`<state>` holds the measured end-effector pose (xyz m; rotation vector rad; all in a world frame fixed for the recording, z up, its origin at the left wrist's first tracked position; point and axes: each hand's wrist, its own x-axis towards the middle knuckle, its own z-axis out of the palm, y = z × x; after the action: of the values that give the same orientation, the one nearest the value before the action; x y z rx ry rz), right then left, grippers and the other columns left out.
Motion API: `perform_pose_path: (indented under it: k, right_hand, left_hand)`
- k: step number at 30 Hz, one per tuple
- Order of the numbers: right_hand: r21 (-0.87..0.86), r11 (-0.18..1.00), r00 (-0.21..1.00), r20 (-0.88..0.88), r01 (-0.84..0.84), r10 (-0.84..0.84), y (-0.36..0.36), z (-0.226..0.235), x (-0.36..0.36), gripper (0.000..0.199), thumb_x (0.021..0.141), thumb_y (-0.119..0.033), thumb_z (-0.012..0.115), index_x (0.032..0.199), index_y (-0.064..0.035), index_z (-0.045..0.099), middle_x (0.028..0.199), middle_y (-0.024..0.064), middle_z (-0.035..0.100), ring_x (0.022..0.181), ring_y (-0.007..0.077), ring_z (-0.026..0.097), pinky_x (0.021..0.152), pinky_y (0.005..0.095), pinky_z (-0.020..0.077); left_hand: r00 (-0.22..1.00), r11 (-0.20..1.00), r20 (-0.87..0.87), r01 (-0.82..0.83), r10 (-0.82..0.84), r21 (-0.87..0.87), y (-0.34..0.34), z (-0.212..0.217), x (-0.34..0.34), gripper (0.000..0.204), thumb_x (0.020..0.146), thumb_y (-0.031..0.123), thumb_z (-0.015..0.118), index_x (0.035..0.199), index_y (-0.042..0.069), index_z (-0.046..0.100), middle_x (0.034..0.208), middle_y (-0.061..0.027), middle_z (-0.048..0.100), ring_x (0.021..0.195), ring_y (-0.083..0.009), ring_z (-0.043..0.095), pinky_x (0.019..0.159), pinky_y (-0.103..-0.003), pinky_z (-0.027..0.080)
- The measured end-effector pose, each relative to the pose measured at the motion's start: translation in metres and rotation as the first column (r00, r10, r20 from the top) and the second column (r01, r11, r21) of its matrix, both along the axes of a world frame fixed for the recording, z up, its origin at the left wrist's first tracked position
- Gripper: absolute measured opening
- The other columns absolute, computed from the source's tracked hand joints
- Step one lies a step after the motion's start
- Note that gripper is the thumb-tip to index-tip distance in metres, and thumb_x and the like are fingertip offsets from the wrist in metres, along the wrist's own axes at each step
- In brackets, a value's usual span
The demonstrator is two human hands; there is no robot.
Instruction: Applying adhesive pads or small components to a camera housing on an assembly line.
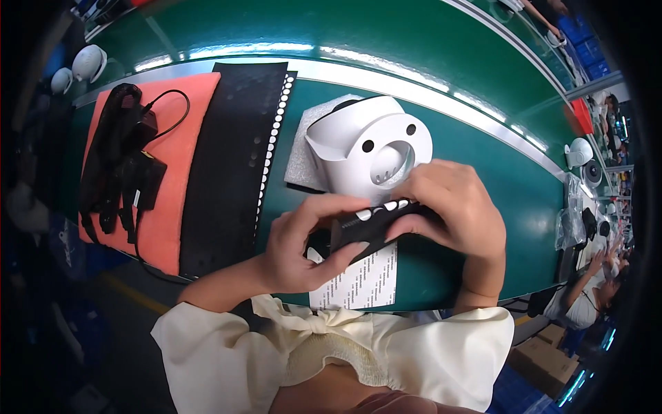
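Between my two hands is a bent black strip [369, 232] with a row of white round spots along its upper edge. My left hand [298, 243] grips its left end between thumb and fingers. On its right end my right hand [452, 207] is closed, fingertips at the white spots and thumb below. Just beyond stands a white rounded plastic housing [345, 169] with a large round opening and two black round pads on its face. It rests on a grey foam sheet [303, 162]. Below the strip lies a white printed backing sheet [372, 279].
To the left, a large black sheet [227, 165] with white dots down its edge overlaps an orange foam mat [176, 221]. Black power adapters with cables [138, 159] lie on that mat. Clear plastic bags [571, 210] sit at the table's right end, near another person [583, 297].
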<state>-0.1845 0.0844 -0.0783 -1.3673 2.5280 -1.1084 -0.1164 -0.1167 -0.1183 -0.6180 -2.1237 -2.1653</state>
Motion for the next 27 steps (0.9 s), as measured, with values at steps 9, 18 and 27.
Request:
perform_pose_path:
  k: [9, 18, 27]
  right_hand:
    - [0.062, 0.988, 0.987, -0.086, 0.14, -0.135, -0.007, 0.009, 0.01, 0.023, 0.07, -0.025, 0.065, 0.079, -0.0054, 0.057, 0.073, 0.0072, 0.053, 0.062, 0.0241, 0.051, 0.054, 0.0323, 0.0387]
    - [-0.083, 0.973, 0.929, -0.288, 0.217, -0.231, -0.015, 0.011, 0.029, 0.027, 0.054, -0.011, 0.074, 0.078, -0.0065, 0.064, 0.07, 0.001, 0.053, 0.06, 0.0181, 0.046, 0.054, 0.0299, 0.0309]
    - [-0.161, 0.984, 0.986, -0.131, 0.079, -0.1, -0.018, 0.001, 0.021, 0.021, 0.061, -0.008, 0.066, 0.078, -0.0043, 0.055, 0.075, 0.004, 0.049, 0.064, 0.0193, 0.043, 0.054, 0.0281, 0.0303]
  left_hand:
    - [0.99, 0.999, 0.13, -0.042, 0.046, -0.031, -0.003, -0.007, 0.0, 0.013, 0.079, -0.002, 0.058, 0.09, -0.004, 0.052, 0.074, -0.0053, 0.061, 0.064, -0.0046, 0.057, 0.055, -0.018, 0.046]
    - [0.998, 0.991, -0.029, -0.061, 0.058, -0.12, -0.003, -0.004, 0.002, 0.014, 0.075, -0.005, 0.06, 0.087, -0.004, 0.053, 0.072, -0.006, 0.062, 0.063, -0.0055, 0.059, 0.054, -0.017, 0.046]
    - [0.996, 0.983, -0.033, -0.087, 0.083, -0.164, -0.006, -0.007, 0.001, 0.012, 0.073, 0.0, 0.064, 0.08, -0.002, 0.054, 0.06, -0.0032, 0.06, 0.053, -0.004, 0.057, 0.047, -0.017, 0.043]
